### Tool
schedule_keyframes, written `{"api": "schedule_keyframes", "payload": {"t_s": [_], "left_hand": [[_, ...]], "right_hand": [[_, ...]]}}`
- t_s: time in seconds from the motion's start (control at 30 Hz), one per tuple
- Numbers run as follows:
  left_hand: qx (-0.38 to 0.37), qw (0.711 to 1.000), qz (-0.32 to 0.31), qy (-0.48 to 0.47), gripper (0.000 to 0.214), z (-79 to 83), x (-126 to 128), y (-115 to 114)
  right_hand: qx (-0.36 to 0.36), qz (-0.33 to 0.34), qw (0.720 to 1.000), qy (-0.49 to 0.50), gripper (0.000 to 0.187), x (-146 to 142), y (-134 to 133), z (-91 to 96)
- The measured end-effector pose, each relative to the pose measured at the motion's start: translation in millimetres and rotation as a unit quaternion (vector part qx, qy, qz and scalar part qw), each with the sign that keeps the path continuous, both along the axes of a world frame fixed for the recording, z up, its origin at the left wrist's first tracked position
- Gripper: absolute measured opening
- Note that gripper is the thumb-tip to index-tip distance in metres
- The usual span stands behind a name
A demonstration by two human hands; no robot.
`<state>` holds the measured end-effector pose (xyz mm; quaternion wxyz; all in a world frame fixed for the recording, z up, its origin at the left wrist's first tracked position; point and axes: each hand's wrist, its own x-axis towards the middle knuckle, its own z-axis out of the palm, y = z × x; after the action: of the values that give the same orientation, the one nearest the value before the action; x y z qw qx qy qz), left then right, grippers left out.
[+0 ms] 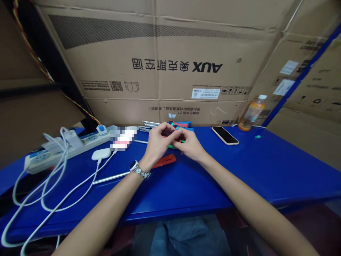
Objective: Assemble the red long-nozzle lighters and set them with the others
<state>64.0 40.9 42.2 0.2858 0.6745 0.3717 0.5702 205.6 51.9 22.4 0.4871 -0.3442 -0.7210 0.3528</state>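
Note:
My left hand (159, 141) and my right hand (191, 145) meet over the middle of the blue table, fingertips bent together in a pinch. Whatever lies between the fingers is mostly hidden; bits of green and red show beneath them. Just under my left hand lies a red plastic handle (166, 160) with a slot near its end. A thin metal rod (112, 177) runs out on the other side of my wrist, apparently in line with that handle. Behind my fingers rest several red and blue handled pieces (183, 124) and several metal rods (151, 123).
A phone (225, 136) and an orange drink bottle (252, 113) are at the back right, near a small green piece (258, 136). On the left are a power strip (87, 144), a white case (101, 154) and looping white cables (66, 208). Cardboard (170, 46) walls the back.

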Motion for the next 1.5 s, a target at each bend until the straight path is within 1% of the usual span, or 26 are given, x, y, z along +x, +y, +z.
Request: {"api": "schedule_keyframes", "payload": {"t_s": [0.07,0.1,0.13,0.2,0.27,0.3,0.33,0.37,0.5,0.57,0.63,0.7,0.8,0.87,0.93,1.0,1.07,1.17,1.2,1.27,1.33,1.37,1.47,1.5], "left_hand": [[0.005,1.0,-0.025,0.008,0.024,1.3,-1.8,0.5],[0.012,0.999,-0.041,0.02,0.023,2.4,-3.9,0.9],[0.017,0.998,-0.058,0.034,0.023,3.6,-6.5,1.4],[0.015,0.993,-0.095,0.065,0.026,5.9,-11.9,2.5],[0.009,0.988,-0.129,0.087,0.03,7.3,-15.3,3.2],[0.01,0.986,-0.138,0.092,0.031,7.5,-15.8,3.2],[0.014,0.987,-0.135,0.091,0.032,7.4,-15.2,3.1],[0.018,0.989,-0.118,0.083,0.032,7.1,-13.6,2.8],[0.013,1.0,-0.001,0.013,0.028,5.1,-2.6,-0.2],[0.004,1.0,0.017,-0.016,0.026,5.1,1.3,-1.8],[-0.001,1.0,0.005,-0.028,0.025,6.6,1.7,-2.7],[-0.01,0.999,-0.019,-0.025,0.024,9.0,-1.6,-2.9],[-0.024,0.998,-0.06,-0.001,0.021,12.1,-10.1,-2.0],[-0.023,0.996,-0.081,0.021,0.021,13.1,-15.2,-1.2],[-0.019,0.994,-0.096,0.049,0.024,13.4,-17.8,-1.0],[-0.01,0.994,-0.089,0.065,0.027,13.3,-17.2,-1.1],[0.004,0.997,-0.051,0.057,0.026,12.7,-13.6,-1.4],[0.014,0.999,0.016,0.029,0.023,10.8,-5.8,-1.4],[0.014,0.999,0.027,0.022,0.023,10.2,-3.6,-1.5],[0.007,1.0,0.023,0.012,0.025,9.7,-1.1,-2.2],[-0.005,1.0,0.0,0.006,0.023,10.4,-1.8,-3.7],[-0.009,1.0,-0.013,0.006,0.021,11.1,-3.4,-4.5],[-0.008,0.999,-0.037,0.036,0.018,13.8,-11.5,-6.5],[-0.004,0.997,-0.045,0.055,0.018,14.6,-14.5,-6.6]], "right_hand": [[0.011,-0.015,1.0,0.004,0.03,-0.4,0.2,-1.5],[0.005,-0.01,1.0,0.005,0.031,1.2,-0.5,-0.8],[-0.01,0.008,1.0,0.005,0.034,3.9,-1.6,1.0],[-0.051,0.066,0.996,-0.002,0.041,10.7,-4.6,6.1],[-0.079,0.114,0.99,-0.015,0.043,16.5,-6.9,10.8],[-0.082,0.122,0.989,-0.019,0.041,18.1,-7.3,11.9],[-0.079,0.116,0.99,-0.018,0.04,18.4,-7.0,12.0],[-0.072,0.099,0.992,-0.013,0.039,17.5,-6.1,10.9],[-0.011,0.009,0.999,0.033,0.037,6.0,0.8,-0.4],[0.018,-0.019,0.999,0.041,0.036,0.0,3.0,-5.3],[0.026,-0.032,0.998,0.039,0.035,-2.8,2.8,-6.2],[0.002,-0.008,0.999,0.04,0.035,-1.1,0.8,-2.6],[-0.07,0.098,0.992,0.028,0.039,7.9,-2.5,7.0],[-0.098,0.142,0.985,0.018,0.041,14.1,-3.7,11.6],[-0.102,0.142,0.984,0.017,0.039,16.9,-3.5,12.3],[-0.096,0.117,0.988,0.027,0.037,15.2,-2.3,9.3],[-0.086,0.083,0.992,0.045,0.036,9.8,-0.4,4.1],[-0.057,0.034,0.995,0.069,0.04,-1.0,2.1,-3.4],[-0.046,0.023,0.996,0.073,0.04,-4.2,2.5,-4.8],[-0.023,0.008,0.997,0.078,0.04,-8.3,2.2,-5.1],[-0.013,0.019,0.997,0.076,0.037,-7.9,0.4,-1.9],[-0.02,0.039,0.997,0.069,0.036,-5.9,-0.8,0.8],[-0.084,0.13,0.988,0.025,0.035,4.3,-3.6,8.7],[-0.102,0.15,0.983,0.014,0.036,7.6,-3.9,10.5]]}}
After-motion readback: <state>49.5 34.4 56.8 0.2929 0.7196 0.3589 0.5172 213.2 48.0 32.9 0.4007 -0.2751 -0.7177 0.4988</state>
